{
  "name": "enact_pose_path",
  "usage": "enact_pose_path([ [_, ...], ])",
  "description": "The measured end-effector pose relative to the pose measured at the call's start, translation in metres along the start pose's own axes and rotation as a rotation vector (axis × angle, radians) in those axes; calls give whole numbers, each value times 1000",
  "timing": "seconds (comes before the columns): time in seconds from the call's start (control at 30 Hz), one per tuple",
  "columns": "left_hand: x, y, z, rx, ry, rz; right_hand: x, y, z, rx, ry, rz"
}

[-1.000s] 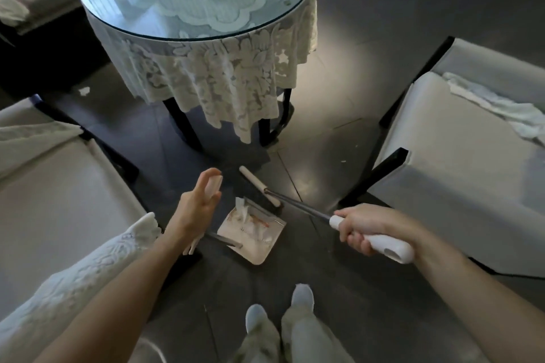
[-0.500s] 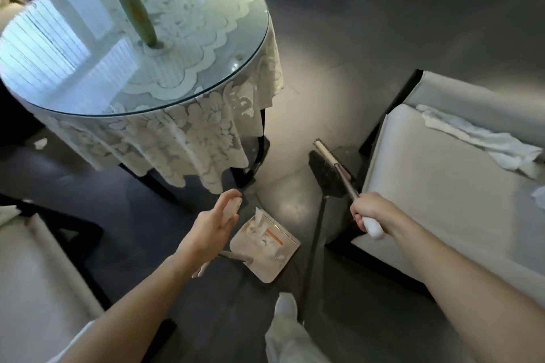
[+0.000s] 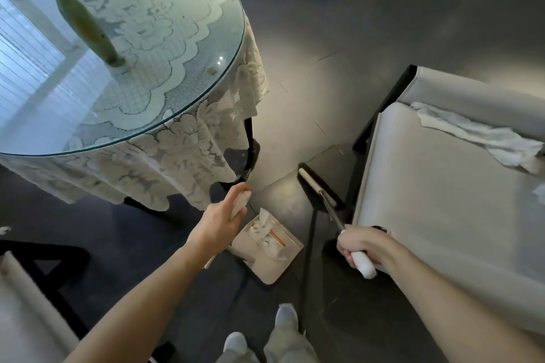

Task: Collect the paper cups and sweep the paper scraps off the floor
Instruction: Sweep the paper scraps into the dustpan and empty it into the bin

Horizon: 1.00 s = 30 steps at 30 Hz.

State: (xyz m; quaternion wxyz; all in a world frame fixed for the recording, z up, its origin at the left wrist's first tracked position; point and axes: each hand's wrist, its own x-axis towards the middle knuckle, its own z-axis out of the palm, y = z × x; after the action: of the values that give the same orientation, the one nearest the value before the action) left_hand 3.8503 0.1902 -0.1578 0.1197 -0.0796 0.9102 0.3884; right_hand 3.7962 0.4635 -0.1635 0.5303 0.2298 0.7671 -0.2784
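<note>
The left hand (image 3: 224,224) gripped the dustpan (image 3: 275,264) handle, with scraps (image 3: 262,233) inside, on the floor beside the table (image 3: 206,99). The right hand (image 3: 362,244) gripped the broom (image 3: 317,187), which had swung aside toward the seat (image 3: 427,200), probably to sweep there next.

Grey floor (image 3: 383,38) carries a round table (image 3: 44,115) and the broom head (image 3: 317,187).

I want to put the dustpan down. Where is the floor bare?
Bare floor lies between the round table and the white armchair, beyond the broom head. Nearer the feet it is crowded: dustpan, broom handle and armchair sit close together.
</note>
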Motion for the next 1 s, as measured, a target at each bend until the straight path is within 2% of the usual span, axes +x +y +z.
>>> enact_pose_path([
  [0.17,7,11,10,-57,-24,29,-48,8,30,395,-202,157],
  [0.4,9,7,-2,-85,-64,51,-90,32,24,608,-287,189],
  [0.63,20,5,-14,-113,-80,41,-98,22,22,505,-86,68],
  [1.0,116,37,-12,14,-73,105,-9,-56,-88,512,187,-8],
])
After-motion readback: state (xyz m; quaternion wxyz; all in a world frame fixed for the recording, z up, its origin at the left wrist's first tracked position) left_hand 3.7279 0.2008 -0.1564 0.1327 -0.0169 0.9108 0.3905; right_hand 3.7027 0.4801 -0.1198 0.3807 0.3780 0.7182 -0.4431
